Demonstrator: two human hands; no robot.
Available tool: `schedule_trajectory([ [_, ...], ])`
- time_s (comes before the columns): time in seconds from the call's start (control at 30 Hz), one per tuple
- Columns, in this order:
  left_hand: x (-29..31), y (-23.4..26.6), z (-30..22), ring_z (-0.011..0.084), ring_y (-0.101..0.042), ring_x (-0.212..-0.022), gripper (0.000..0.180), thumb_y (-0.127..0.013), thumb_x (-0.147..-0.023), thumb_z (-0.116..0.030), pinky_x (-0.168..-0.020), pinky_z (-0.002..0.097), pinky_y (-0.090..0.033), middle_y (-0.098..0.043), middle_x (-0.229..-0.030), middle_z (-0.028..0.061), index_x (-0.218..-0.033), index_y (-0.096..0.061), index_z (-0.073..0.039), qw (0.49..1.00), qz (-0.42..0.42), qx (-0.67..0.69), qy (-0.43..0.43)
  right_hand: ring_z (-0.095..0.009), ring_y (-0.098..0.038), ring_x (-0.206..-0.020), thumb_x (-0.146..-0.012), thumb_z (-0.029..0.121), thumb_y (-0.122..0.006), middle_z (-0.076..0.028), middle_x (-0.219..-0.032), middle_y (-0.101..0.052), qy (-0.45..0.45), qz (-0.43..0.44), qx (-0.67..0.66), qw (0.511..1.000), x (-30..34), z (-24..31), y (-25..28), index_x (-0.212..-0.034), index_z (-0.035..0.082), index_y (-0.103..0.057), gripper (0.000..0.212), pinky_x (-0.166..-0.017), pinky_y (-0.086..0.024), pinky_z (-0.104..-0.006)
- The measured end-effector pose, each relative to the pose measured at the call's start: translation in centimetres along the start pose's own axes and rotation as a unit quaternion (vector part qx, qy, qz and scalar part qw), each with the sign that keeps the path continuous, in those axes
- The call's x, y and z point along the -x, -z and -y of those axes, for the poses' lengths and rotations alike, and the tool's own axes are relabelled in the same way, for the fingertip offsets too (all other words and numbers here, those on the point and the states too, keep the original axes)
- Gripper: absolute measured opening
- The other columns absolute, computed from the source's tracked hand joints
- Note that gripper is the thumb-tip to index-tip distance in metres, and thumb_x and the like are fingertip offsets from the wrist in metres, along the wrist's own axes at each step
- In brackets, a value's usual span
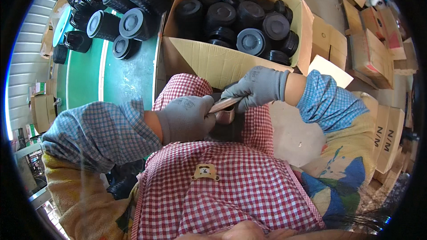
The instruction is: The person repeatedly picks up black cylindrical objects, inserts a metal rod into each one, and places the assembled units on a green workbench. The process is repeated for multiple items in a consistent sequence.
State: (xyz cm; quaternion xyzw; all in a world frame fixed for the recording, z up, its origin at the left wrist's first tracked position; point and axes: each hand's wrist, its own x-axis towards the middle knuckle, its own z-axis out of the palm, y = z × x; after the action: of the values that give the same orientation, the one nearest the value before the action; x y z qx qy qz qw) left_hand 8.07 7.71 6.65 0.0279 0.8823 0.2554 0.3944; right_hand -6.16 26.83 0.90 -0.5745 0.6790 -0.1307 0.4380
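Observation:
My left hand (189,118) and my right hand (255,89), both in grey gloves, meet above my lap. Between them runs a narrow pale brownish strip (225,104), its ends pinched in my closed fingers. Just below the strip is a shiny, rounded brownish part (225,116); whether the two are one piece I cannot tell. Something dark (231,132) lies under my hands on my red-and-white checked apron (222,173), and its kind is hidden.
Ahead stands an open cardboard box (204,58) holding many round black plastic pieces (251,41). Left of it, a green table (84,75) bears stacks of similar black pieces (133,23). Cardboard cartons (371,58) are piled at the right. A pale round-edged surface (296,129) shows beside my lap.

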Motion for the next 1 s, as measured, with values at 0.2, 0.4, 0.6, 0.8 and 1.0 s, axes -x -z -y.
schedule_trajectory([
  [0.2, -1.8, 0.4, 2.2, 0.0305, -0.068, -0.066, 0.044, -0.05, -0.105, -0.04, -0.061, 0.0423, -0.054, -0.068, -0.077, 0.0162, -0.102, -0.067, 0.001, 0.996, -0.001, 0.065, -0.057, -0.038, -0.047, -0.138, -0.084, 0.066, -0.069, -0.019, -0.155, -0.044, 0.247, -0.228, -0.02, 0.942, -3.4, -5.7, -3.0, -0.156, 0.019, -0.041, 0.091, -0.115, -0.036, -0.047],
  [0.4, -6.0, 2.8, 6.2, 0.0322, -0.072, -0.08, 0.045, -0.048, -0.107, -0.039, -0.078, 0.044, -0.057, -0.073, -0.088, 0.0164, -0.104, -0.073, -0.002, 0.988, 0.017, 0.016, -0.152, -0.041, -0.018, -0.154, -0.089, 0.085, -0.034, -0.023, -0.164, -0.025, 0.182, -0.24, -0.234, 0.924, -1.3, -3.9, -5.6, -0.16, 0.009, -0.029, 0.104, -0.125, -0.012, -0.052],
  [0.6, -14.0, 3.5, 6.5, 0.0345, -0.07, -0.089, 0.037, -0.054, -0.099, -0.038, -0.084, 0.0445, -0.054, -0.073, -0.093, 0.0159, -0.103, -0.075, -0.007, 0.991, 0.054, -0.039, -0.114, -0.038, -0.025, -0.152, -0.096, 0.078, -0.031, -0.023, -0.162, -0.029, 0.214, -0.22, -0.255, 0.917, -0.5, 3.8, -5.4, -0.161, 0.007, -0.026, 0.097, -0.123, -0.015, -0.0516],
  [0.8, -11.1, 0.5, 8.0, 0.0334, -0.064, -0.102, 0.03, -0.062, -0.093, -0.026, -0.092, 0.046, -0.049, -0.068, -0.109, 0.0169, -0.113, -0.068, -0.004, 0.805, -0.5, 0.031, -0.318, -0.026, -0.017, -0.156, -0.103, 0.066, -0.03, -0.017, -0.168, -0.019, 0.165, -0.169, -0.631, 0.739, -0.4, 1.8, -6.4, -0.164, 0.01, -0.008, 0.085, -0.124, -0.022, -0.041],
  [1.0, -1.2, -3.8, -1.8, 0.0258, -0.059, -0.105, 0.049, -0.074, -0.081, -0.039, -0.082, 0.0424, -0.05, -0.06, -0.12, 0.009, -0.121, -0.067, -0.01, 0.818, -0.35, -0.144, -0.433, -0.031, -0.021, -0.154, -0.086, 0.091, -0.021, -0.017, -0.168, -0.018, 0.248, -0.136, -0.639, 0.715, -0.9, 1.6, -6.5, -0.165, 0.017, -0.009, 0.108, -0.125, -0.022, -0.0423],
])
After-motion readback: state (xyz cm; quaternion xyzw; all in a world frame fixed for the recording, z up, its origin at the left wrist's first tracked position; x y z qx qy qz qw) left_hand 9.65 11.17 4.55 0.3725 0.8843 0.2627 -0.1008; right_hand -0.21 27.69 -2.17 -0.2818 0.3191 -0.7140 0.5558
